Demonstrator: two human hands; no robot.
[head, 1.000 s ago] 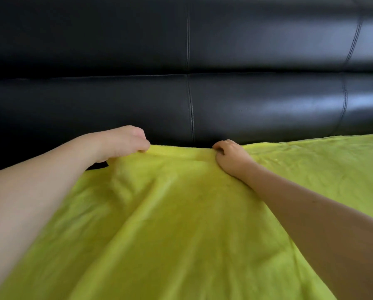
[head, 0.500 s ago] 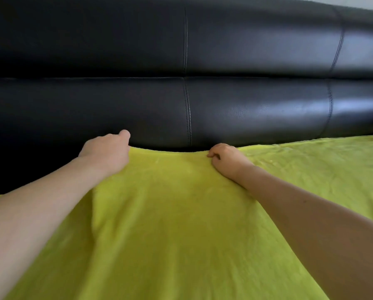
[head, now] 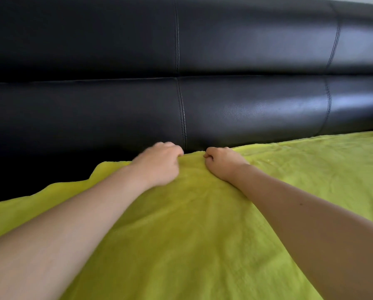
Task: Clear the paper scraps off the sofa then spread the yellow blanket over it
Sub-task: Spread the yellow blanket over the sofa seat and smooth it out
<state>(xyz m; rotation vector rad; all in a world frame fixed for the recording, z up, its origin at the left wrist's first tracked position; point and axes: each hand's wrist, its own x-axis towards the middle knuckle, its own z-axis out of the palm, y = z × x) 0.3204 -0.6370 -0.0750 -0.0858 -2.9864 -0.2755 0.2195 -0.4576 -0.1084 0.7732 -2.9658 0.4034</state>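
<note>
The yellow blanket (head: 192, 234) lies over the seat of the black leather sofa (head: 224, 94) and fills the lower part of the head view. Its far edge runs along the foot of the backrest on the right and sags back at the left, leaving dark seat bare there. My left hand (head: 159, 163) and my right hand (head: 222, 161) sit close together at the blanket's far edge, each with fingers curled on the cloth. No paper scraps are in view.
The sofa backrest rises right behind my hands, with a vertical seam just above them. A strip of pale wall (head: 371, 1) shows at the top right corner.
My left hand has moved right along the blanket's far edge, closing in on my right hand. The blanket's left part has slipped back from the backrest.
</note>
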